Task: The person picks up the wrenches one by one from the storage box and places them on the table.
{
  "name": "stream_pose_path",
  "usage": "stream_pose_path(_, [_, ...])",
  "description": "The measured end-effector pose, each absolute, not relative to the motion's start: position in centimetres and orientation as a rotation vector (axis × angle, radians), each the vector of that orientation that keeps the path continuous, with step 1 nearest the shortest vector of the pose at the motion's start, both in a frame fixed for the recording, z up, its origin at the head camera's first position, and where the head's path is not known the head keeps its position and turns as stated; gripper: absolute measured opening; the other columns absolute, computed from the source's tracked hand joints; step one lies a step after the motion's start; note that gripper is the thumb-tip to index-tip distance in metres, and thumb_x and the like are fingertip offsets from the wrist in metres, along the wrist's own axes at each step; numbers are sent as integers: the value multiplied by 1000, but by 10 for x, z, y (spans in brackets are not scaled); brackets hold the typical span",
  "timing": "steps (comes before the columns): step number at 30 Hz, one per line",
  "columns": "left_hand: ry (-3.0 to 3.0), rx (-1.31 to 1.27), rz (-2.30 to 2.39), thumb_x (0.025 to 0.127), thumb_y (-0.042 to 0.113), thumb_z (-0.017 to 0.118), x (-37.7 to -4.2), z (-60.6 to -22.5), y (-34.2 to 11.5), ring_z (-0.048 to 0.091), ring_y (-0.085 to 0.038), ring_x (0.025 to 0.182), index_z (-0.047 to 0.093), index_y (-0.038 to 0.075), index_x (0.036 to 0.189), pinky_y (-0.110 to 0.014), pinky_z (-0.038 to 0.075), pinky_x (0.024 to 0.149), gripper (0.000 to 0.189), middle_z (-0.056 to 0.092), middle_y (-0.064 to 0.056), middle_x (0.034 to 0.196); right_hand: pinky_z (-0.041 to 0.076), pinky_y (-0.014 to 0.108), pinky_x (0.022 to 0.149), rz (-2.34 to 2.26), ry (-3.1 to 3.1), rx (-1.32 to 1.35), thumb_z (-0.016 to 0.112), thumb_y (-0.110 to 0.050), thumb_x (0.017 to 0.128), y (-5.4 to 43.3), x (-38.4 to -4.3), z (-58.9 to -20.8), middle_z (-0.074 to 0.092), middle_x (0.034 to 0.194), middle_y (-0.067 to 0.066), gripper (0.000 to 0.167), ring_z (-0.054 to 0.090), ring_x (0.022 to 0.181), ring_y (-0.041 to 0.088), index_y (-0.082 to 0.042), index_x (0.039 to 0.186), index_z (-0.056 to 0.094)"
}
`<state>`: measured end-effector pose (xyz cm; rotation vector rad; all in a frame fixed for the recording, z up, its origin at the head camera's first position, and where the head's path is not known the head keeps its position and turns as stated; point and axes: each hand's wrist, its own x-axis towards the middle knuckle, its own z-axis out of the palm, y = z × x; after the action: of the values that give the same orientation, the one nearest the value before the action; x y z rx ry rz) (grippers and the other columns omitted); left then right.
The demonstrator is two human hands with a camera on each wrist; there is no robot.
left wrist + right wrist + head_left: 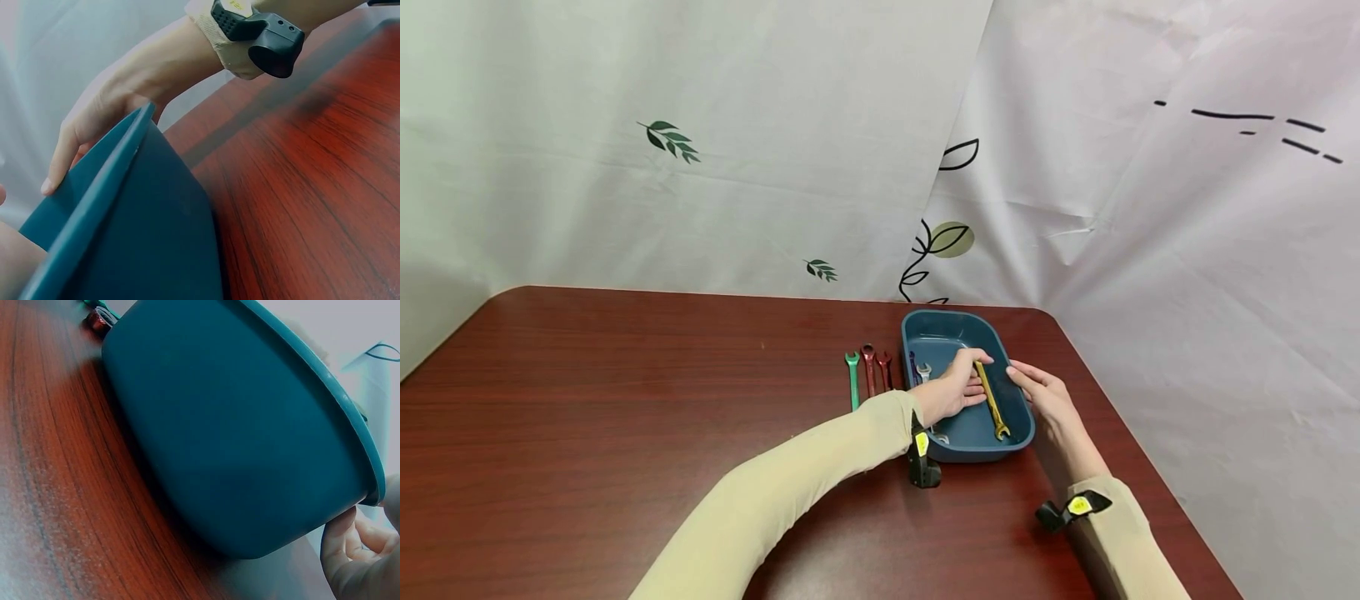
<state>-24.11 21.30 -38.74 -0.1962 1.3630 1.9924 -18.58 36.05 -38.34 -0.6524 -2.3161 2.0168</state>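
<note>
ok so the person's left hand (953,387) is down inside the blue bin (970,455), thumb over the top end of the gold wrench (990,402), other fingers beside it. can't tell tbh if that's a proper pinch or just a touch. wrench is in the bin, slanting along the right side, lower end near the front wall. right hand (1051,404) is pinching the bin's right rim, thumb on the inner side, fingers outside. silver wrench (924,372) + purple wrench (913,367) are also in there, left side, partly hidden. green wrench (853,383) + 2 red wrenches (869,371) sit on the counter (625,400), just L of the bin. white sheet w/ leaf prints (737,125) behind.
</note>
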Motion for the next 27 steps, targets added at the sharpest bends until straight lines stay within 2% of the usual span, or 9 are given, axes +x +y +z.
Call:
stream_pose_path(13, [1279,-183,2012,75,20,62,-241,-390,214,46,-38,128,41,-7,128,-52,41,110,63,46,-24,135,58,18,71,2006,-2348,-650,63,-31,94,361,-185,-383,64,90,-15,65,65,80,0,-3,146,38])
stream_pose_path(20, [1247,-136,1991,77,18,59,-240,-387,215,39,-39,135,33,-10,141,-52,39,112,74,38,-25,146,58,19,71,2011,-2343,-629,62,-31,94,362,-184,-384,65,91,-16,65,66,80,0,-2,146,38])
stream_pose_path(27, [1300,-141,1964,77,18,60,-241,-389,215,41,-39,134,34,-9,142,-50,41,110,75,39,-26,146,58,18,70,2018,-2335,-624,63,-31,93,362,-184,-384,65,88,-17,65,66,80,-1,-1,146,38])
